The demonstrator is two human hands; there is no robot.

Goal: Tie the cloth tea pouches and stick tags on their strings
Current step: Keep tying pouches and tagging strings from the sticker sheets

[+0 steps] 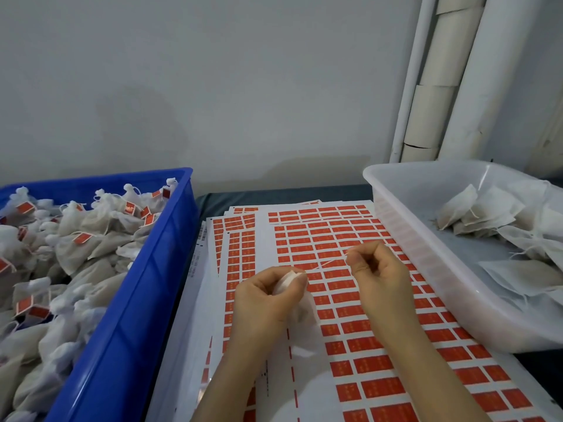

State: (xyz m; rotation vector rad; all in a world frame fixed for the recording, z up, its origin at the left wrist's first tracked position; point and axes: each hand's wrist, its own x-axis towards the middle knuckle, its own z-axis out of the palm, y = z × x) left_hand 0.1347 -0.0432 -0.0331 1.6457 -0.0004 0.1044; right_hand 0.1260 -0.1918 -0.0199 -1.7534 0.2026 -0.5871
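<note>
Left hand [268, 296] clamps small white cloth tea pouch [289, 281] at its neck; right hand [377, 269] pinches thin white string [327, 263], taut between the two sets of fingertips, likely cinching. White sheets of red rectangular stickers [374, 370] lie beneath, ready

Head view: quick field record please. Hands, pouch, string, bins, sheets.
left hand: grips pouch
right hand: pinches string, which runs taut from the pouch
tag on string: none visible
blue crate: on the left, heaped with tagged pouches
clear tub: on the right, holds flat untagged pouches
sticker sheets: red tags, spread under both hands
</note>
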